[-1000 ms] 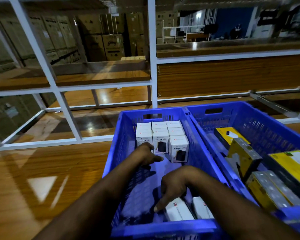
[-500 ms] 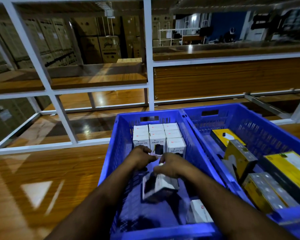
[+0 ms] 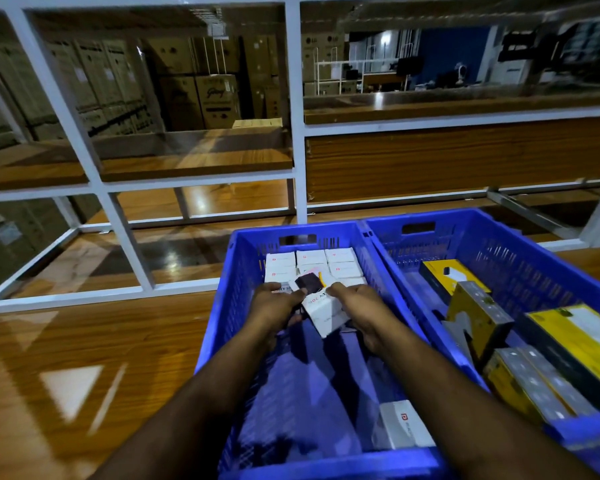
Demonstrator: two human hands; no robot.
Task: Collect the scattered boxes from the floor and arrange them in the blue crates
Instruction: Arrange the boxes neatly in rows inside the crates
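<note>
Both hands are reaching into the left blue crate (image 3: 222, 327), which is sitting on a wooden floor (image 3: 84, 341) beside a second blue crate (image 3: 534, 258); their adjoining walls are touching. The left hand (image 3: 274, 308) and the right hand (image 3: 364, 306) are gripping 1 tilted white box (image 3: 326, 315) between them, the left fingers curling round its left edge and the right fingers (image 3: 338, 289) curling over its right top corner, so neither hand is released. The box is hanging above the crate floor, its dark printed face (image 3: 309, 284) turning upward just beyond the fingertips. Immediately past the fingers, rows of upright white boxes (image 3: 312, 259) are standing packed against the far wall of the crate, 3 across in the rear row; how many stand in the front row is hidden by the hands. Behind the wrists, toward the near wall, 1 more white box (image 3: 404, 426) is lying on its side under the right forearm. To the right of the right fingers, in the second crate, several yellow-and-grey boxes (image 3: 478, 317) are lying and leaning at mixed angles, well apart from both hands. Beyond the crates, a white metal rack (image 3: 297, 133) with wooden shelves is standing, and brown cartons (image 3: 215, 98) are stacked in the dim background.
</note>
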